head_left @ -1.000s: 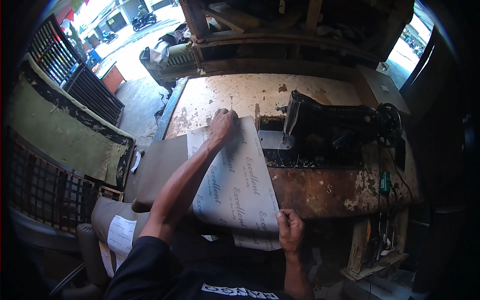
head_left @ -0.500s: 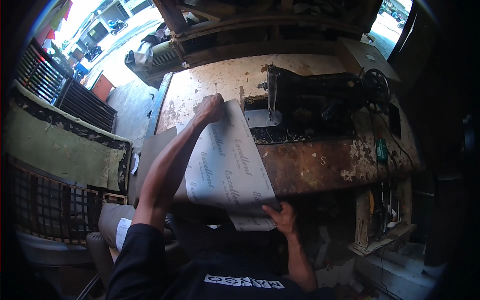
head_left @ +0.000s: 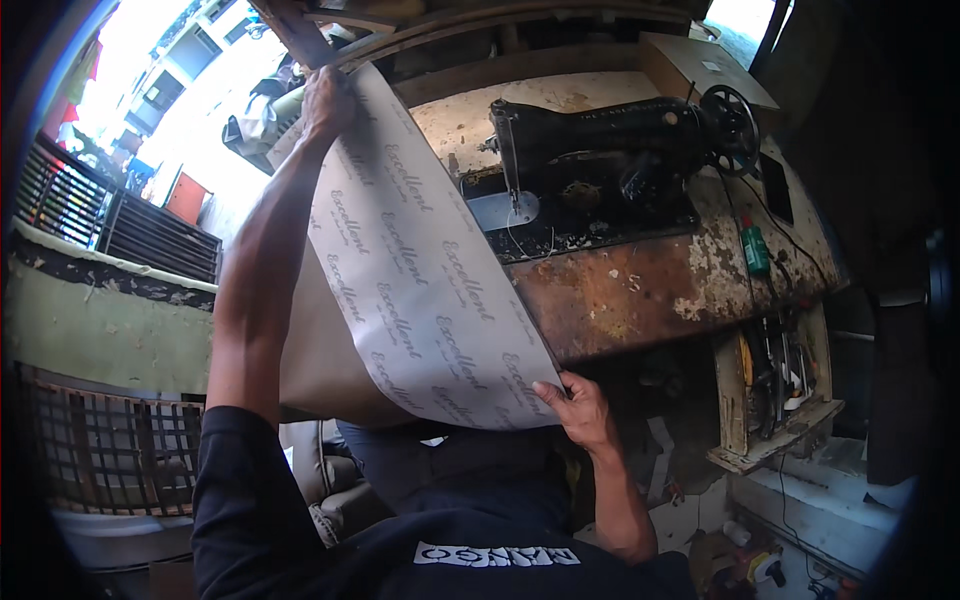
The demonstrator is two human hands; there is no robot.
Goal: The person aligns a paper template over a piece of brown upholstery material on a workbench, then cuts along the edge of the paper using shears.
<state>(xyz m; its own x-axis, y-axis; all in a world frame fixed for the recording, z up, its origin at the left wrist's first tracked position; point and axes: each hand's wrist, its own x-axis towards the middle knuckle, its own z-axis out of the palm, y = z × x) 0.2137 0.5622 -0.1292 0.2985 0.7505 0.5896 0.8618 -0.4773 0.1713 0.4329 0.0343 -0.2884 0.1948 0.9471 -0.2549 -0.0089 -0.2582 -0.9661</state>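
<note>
A wide sheet of material (head_left: pixel 410 270), pale with repeated printed lettering on the face toward me, stretches slantwise between my two hands. My left hand (head_left: pixel 328 100) grips its far upper corner, raised over the far left of the table. At the near right corner my right hand (head_left: pixel 583 408) pinches the edge, thumb on top of the printed face. A plain grey-brown part (head_left: pixel 318 350) shows beneath and left of the printed face. Just right of the sheet stands a black sewing machine (head_left: pixel 600 150), its needle area apart from the sheet.
The machine sits on a worn table (head_left: pixel 620 300) with peeling paint. A green bottle (head_left: pixel 754 250) stands near its right side. Tools hang in a wooden rack (head_left: pixel 775 390) below. A cardboard box (head_left: pixel 705 68) is at the back. Left are a slatted frame (head_left: pixel 110 440) and a green padded panel (head_left: pixel 110 325).
My left hand has moved up and away to the far left, pulling the sheet out longer and flatter. My right hand still holds the near corner, slightly higher. The view has shifted a little.
</note>
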